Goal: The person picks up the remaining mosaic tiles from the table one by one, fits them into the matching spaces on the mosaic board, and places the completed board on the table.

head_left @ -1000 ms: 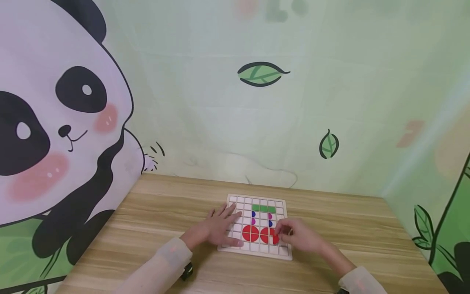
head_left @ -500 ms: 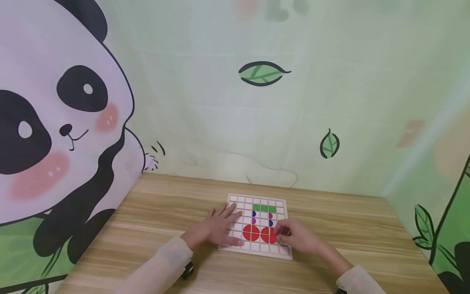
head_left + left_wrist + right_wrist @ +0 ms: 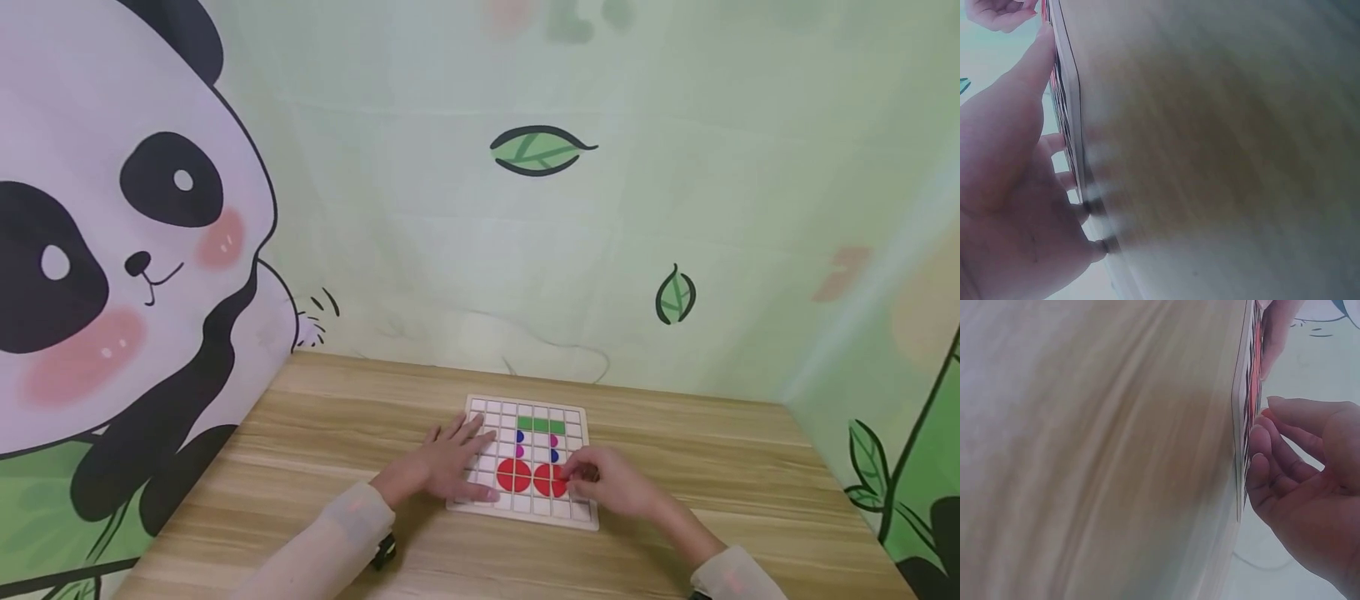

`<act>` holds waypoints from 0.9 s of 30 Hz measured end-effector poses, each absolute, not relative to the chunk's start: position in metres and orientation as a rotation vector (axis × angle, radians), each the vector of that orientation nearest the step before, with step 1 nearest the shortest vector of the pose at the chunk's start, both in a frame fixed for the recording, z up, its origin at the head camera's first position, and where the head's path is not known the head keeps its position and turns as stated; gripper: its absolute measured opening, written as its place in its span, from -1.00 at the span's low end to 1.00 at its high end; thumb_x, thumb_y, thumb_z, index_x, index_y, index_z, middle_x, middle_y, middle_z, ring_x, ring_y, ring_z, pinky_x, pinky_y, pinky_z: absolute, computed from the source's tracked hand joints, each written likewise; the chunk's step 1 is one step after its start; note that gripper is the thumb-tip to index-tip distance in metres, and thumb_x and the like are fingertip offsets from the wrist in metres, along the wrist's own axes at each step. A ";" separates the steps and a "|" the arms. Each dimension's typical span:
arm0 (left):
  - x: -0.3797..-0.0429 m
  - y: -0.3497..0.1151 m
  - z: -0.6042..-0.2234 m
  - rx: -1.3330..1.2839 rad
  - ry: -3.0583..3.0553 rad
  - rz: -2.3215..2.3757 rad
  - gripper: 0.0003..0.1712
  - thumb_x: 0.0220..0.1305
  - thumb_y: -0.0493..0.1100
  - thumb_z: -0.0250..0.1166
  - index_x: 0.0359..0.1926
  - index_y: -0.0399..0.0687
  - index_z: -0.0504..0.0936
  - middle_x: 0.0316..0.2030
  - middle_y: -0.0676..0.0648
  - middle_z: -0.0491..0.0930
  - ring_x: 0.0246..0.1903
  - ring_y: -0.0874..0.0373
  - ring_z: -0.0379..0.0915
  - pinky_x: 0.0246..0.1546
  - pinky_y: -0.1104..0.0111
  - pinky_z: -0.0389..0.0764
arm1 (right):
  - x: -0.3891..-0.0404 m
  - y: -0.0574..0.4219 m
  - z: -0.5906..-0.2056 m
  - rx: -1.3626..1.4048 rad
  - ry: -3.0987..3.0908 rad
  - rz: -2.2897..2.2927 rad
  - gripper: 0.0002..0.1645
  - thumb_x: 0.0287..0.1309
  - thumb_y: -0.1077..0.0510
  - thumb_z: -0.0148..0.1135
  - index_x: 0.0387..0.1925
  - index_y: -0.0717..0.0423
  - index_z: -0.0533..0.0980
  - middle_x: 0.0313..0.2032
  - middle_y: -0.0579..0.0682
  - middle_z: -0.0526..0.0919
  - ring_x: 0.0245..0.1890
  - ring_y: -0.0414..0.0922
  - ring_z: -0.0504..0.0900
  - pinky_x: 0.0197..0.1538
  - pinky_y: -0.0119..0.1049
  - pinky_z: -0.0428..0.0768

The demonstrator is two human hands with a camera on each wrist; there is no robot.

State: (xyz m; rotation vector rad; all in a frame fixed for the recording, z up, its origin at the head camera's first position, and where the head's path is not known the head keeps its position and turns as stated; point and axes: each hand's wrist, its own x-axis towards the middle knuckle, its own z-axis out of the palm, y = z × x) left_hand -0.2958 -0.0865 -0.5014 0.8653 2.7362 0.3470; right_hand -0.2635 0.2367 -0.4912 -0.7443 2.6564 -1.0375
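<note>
A white square grid board (image 3: 538,512) lies on the wooden table. My left hand (image 3: 447,463) rests spread over its left side, thumb along the near edge. At its right side my right hand (image 3: 613,482) has curled fingers; in the right wrist view thumb and index finger pinch a small red piece (image 3: 1265,413) at the board's surface. Quarter pieces form a left red circle (image 3: 513,475) and a right red circle (image 3: 549,480), whose right edge my fingertips partly hide. Above them sit blue half-circles (image 3: 554,456), pink half-circles (image 3: 519,451) and a green row (image 3: 541,425).
The wooden table (image 3: 360,400) reaches back to a pale green cloth wall (image 3: 420,208) printed with leaves. A large printed panda (image 3: 172,283) covers the left side.
The right circle's lower right red piece, askew with a white gap one second ago, now lines up with the others. My right fingers shifted slightly; my left hand stays put.
</note>
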 end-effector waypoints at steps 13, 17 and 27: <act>-0.295 -0.087 -0.502 0.864 2.734 0.332 0.21 0.28 0.61 0.20 0.71 0.12 0.05 0.71 -0.16 -0.19 0.67 -0.26 -0.36 0.55 -0.32 -0.15 | -0.261 0.234 -0.493 -0.760 2.679 -0.972 -0.86 0.30 0.26 0.44 -0.14 0.04 0.69 -0.30 -0.17 0.61 -0.27 -0.15 0.55 -0.21 -0.34 0.58; -0.295 -0.086 -0.502 0.869 2.737 0.342 0.21 0.28 0.61 0.21 0.71 0.10 0.07 0.71 -0.17 -0.18 0.66 -0.26 -0.35 0.55 -0.33 -0.14 | -0.261 0.233 -0.494 -0.759 2.691 -0.957 -0.88 0.31 0.27 0.44 -0.17 0.03 0.68 -0.31 -0.18 0.60 -0.28 -0.14 0.54 -0.22 -0.34 0.57; -0.296 -0.086 -0.505 0.866 2.736 0.332 0.22 0.28 0.62 0.21 0.71 0.11 0.06 0.71 -0.16 -0.19 0.67 -0.26 -0.36 0.55 -0.33 -0.15 | -0.259 0.230 -0.493 -0.739 2.675 -0.963 -0.90 0.32 0.26 0.44 -0.25 0.04 0.65 -0.33 -0.15 0.60 -0.29 -0.11 0.53 -0.25 -0.33 0.56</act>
